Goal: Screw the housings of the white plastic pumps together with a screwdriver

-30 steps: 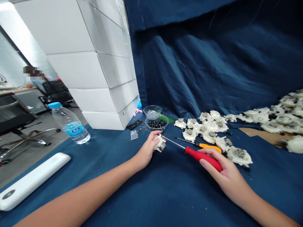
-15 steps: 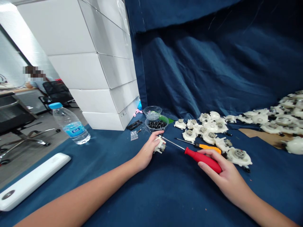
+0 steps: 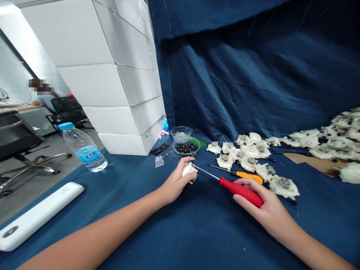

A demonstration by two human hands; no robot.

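Observation:
My left hand [image 3: 177, 180] is closed around a small white plastic motor housing [image 3: 189, 170], its thumb lying across the front. A red-handled screwdriver [image 3: 243, 192] is gripped in my right hand [image 3: 266, 204]. Its metal shaft points left, and the tip meets the black part at the top of the housing; whether it sits in a screw is too small to tell. Just behind the shaft lies a second screwdriver [image 3: 249, 176] with an orange and black handle. Several similar white motor housings [image 3: 249, 163] spread over the blue cloth to the right.
Behind my left hand stand a clear bowl of black parts [image 3: 186, 148] and another clear bowl [image 3: 181, 132]. White boxes [image 3: 112, 84] are stacked at the left. A water bottle [image 3: 89, 153] and a white oblong device [image 3: 42, 215] rest nearby. More housings [image 3: 337, 138] pile up far right.
The housing has turned in my left hand, so its metal motor side is now mostly hidden and the thumb lies over it. My right hand and the screwdriver have barely shifted.

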